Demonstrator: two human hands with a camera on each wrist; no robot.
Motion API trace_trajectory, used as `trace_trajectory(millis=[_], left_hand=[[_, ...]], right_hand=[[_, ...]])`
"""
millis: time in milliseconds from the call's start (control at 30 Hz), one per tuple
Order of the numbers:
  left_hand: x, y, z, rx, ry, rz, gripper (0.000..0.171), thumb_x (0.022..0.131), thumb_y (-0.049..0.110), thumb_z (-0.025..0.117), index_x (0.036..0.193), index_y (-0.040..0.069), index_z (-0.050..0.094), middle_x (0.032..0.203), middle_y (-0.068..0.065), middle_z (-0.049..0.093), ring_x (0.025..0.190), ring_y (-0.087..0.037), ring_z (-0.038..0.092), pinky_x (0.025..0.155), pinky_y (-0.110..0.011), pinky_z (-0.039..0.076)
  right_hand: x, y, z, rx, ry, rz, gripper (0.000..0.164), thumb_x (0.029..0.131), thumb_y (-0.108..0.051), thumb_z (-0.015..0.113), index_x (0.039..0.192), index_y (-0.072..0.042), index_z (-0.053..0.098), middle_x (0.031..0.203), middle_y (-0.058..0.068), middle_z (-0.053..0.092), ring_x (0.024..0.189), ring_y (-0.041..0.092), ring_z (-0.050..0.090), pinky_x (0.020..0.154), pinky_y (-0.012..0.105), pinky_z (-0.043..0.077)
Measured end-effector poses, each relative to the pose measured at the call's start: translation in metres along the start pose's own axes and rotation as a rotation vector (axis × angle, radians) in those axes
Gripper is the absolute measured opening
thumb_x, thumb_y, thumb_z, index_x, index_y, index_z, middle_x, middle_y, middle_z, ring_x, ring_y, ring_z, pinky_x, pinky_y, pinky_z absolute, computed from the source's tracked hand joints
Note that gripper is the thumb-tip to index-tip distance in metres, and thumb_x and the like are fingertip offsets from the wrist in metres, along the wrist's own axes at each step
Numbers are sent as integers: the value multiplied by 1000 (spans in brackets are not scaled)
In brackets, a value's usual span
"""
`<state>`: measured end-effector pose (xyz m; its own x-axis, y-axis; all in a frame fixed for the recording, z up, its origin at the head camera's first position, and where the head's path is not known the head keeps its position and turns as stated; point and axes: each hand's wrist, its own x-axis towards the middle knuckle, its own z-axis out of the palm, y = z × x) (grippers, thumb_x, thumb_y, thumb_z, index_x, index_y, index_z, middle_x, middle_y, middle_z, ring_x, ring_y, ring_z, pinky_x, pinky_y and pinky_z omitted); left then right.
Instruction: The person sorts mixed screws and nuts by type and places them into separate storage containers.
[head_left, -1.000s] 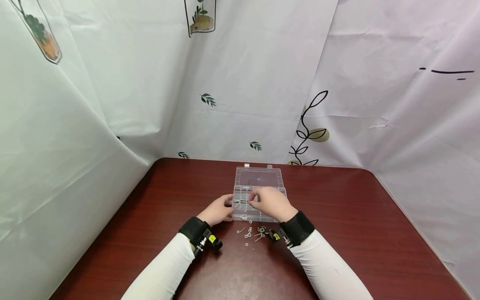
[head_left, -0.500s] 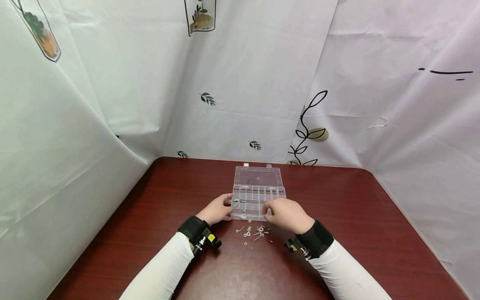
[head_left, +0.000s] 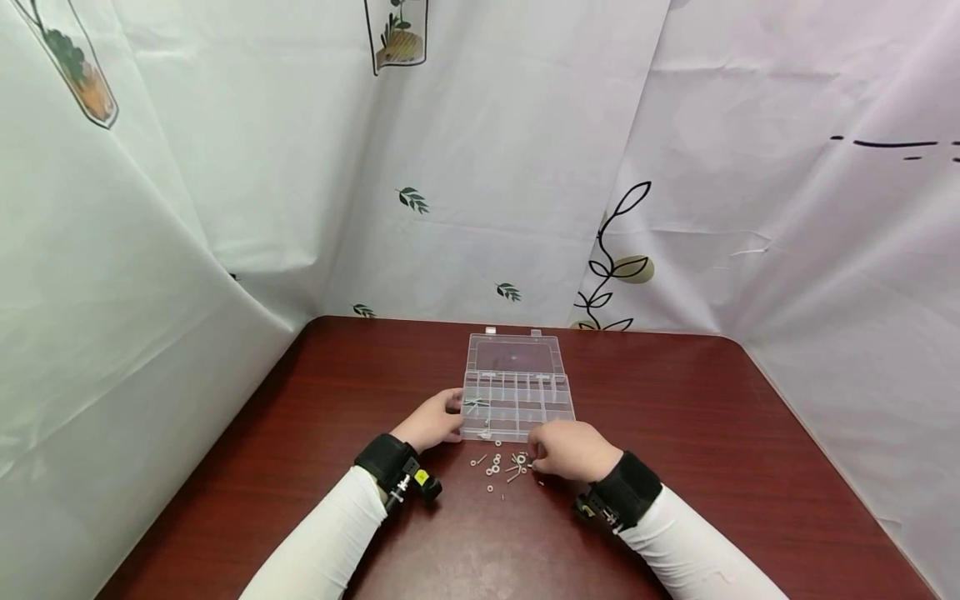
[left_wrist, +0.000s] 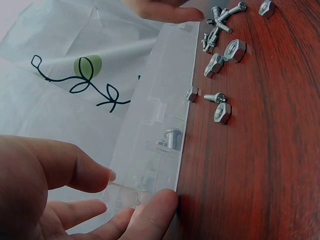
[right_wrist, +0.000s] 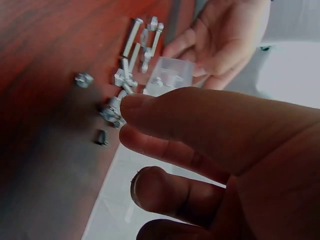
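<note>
A clear plastic compartment box (head_left: 517, 417) stands on the table with its lid laid back. My left hand (head_left: 431, 423) grips its left side, thumb at the front corner and fingers along the wall. Long screws (head_left: 476, 403) and a few small metal pieces lie in its left compartments. In front of the box are scattered loose nuts (left_wrist: 235, 50) and screws (right_wrist: 132, 37). My right hand (head_left: 573, 450) is at the right end of this pile, thumb and index fingertips right at a small screw (head_left: 531, 465); I cannot tell whether they pinch it.
The dark red wooden table (head_left: 712, 442) extends on both sides. A white curtain (head_left: 480, 167) with plant drawings hangs behind and at the sides. Wrist cameras on black straps (head_left: 386, 458) sit close above the tabletop.
My right hand has moved from over the box's left compartments to the right, then down toward me to the loose screws. My left hand has kept its place on the box.
</note>
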<state>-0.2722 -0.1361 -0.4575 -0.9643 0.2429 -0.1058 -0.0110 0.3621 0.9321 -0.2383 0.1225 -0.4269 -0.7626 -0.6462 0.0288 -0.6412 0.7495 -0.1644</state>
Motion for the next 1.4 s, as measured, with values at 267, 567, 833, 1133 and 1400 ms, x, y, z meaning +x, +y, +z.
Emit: trace_trajectory(millis=[267, 567, 833, 1133, 1400], left_hand=[[-1, 1, 1, -8, 12, -2, 62, 88, -5, 52, 148, -7, 36, 126, -26, 54, 95, -29, 65, 73, -39, 60], [-2, 1, 1, -8, 14, 2, 61, 88, -4, 52, 147, -7, 36, 126, -25, 54, 95, -30, 65, 72, -41, 60], [1, 0, 1, -6, 15, -2, 61, 89, -4, 52, 148, -5, 36, 126, -24, 54, 95, -28, 65, 72, -39, 60], [1, 1, 1, -4, 10, 0, 62, 88, -4, 52, 148, -6, 36, 126, -25, 54, 95, -28, 65, 72, -39, 60], [0, 1, 0, 7, 17, -16, 62, 89, -3, 52, 148, -5, 36, 126, -24, 54, 95, -26, 65, 72, -37, 60]], right_hand=[[1, -2, 8, -20, 17, -16, 30, 80, -21, 76, 63, -24, 51, 58, -14, 43, 54, 4, 41, 48, 25, 36], [1, -1, 6, -20, 10, 0, 27, 81, -19, 74, 65, -24, 52, 59, -13, 45, 54, 4, 42, 48, 26, 37], [-1, 6, -5, -25, 50, 56, 19, 81, -19, 72, 70, -23, 58, 61, -14, 48, 55, 6, 44, 51, 27, 40], [-3, 9, -16, -26, 71, 94, 16, 81, -19, 71, 72, -23, 60, 61, -13, 51, 55, 6, 46, 51, 28, 42], [2, 3, -23, -21, 105, 78, 12, 79, -16, 67, 73, -24, 59, 61, -14, 50, 56, 5, 45, 52, 27, 41]])
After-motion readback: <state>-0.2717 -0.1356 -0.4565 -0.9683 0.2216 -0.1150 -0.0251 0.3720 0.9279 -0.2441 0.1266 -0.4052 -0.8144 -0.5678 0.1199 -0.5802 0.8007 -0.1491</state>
